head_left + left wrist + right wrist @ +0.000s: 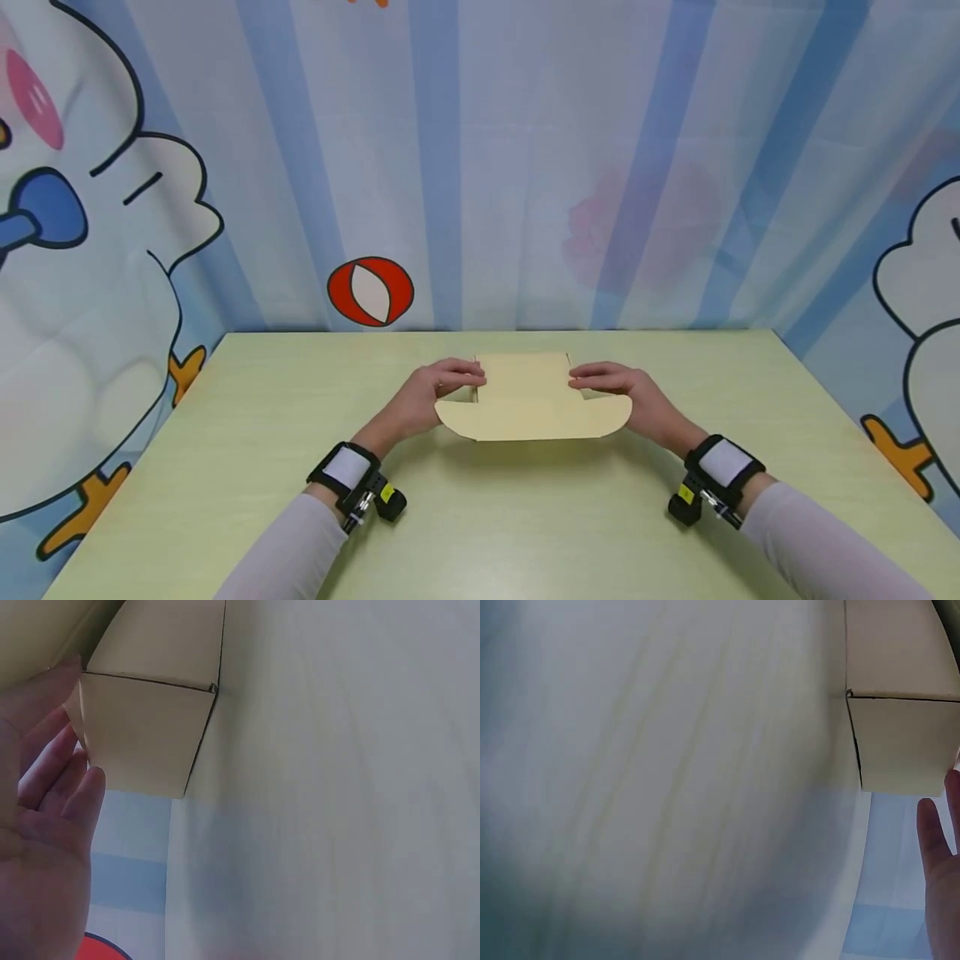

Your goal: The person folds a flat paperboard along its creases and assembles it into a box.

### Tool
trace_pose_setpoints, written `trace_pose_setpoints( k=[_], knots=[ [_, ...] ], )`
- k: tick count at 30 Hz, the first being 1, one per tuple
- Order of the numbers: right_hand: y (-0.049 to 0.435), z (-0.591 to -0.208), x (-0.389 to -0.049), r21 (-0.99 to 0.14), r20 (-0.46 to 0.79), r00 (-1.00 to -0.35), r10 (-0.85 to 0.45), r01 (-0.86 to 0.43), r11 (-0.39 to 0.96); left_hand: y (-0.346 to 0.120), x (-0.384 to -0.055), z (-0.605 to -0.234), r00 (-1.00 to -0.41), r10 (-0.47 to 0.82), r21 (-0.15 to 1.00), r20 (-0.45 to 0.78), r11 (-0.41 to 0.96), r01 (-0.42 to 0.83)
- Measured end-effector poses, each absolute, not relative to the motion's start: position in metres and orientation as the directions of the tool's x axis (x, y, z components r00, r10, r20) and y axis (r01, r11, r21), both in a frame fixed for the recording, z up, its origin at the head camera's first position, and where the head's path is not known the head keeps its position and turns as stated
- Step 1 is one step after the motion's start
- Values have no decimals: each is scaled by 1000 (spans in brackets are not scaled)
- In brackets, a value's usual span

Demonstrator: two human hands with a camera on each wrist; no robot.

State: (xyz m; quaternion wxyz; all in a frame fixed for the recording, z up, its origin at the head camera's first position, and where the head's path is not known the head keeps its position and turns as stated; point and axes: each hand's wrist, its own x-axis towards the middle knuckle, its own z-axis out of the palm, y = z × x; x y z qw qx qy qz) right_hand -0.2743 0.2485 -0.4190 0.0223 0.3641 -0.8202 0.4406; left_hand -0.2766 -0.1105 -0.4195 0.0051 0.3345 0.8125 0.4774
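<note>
A pale cardboard box [522, 379] sits on the table, its lid flap with rounded ends facing me. At its left side, my left hand [442, 387] holds the box near the lid. The left wrist view shows that thumb at the upper edge, and the fingers [88, 796] of the left hand [45, 832] against the end panel [142, 731]. My right hand [630, 392] holds the opposite side, its fingertips over the lid's edge. In the right wrist view the right hand [945, 877] is partly cut off beside the box [904, 739]; its thumb is hidden.
The light yellow-green table [262, 433] extends around the box. A printed cloth backdrop [487, 167] hangs behind it and along both sides. Each wrist wears a black strap with a small camera [390, 502].
</note>
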Motion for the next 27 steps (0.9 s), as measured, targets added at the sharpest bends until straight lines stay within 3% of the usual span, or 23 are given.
trace_pose_setpoints(
  k=[5, 11, 18, 27],
  knots=[
    [250, -420, -273, -626, 371, -708, -601, -669, 401, -112, -277, -421, -755, 574, 736, 317, 352, 578],
    [250, -418, -272, -557, 372, -679, -633, -709, 432, -112, -277, -420, -712, 603, 593, 361, 441, 674],
    [249, -418, -272, -337, 405, -601, -689, -799, 498, -113, -277, -420, -653, 645, 472, 397, 467, 748],
    [249, -414, -269, -300, 413, -570, -711, -822, 484, -113, -278, -419, -620, 672, 426, 405, 461, 778]
  ],
)
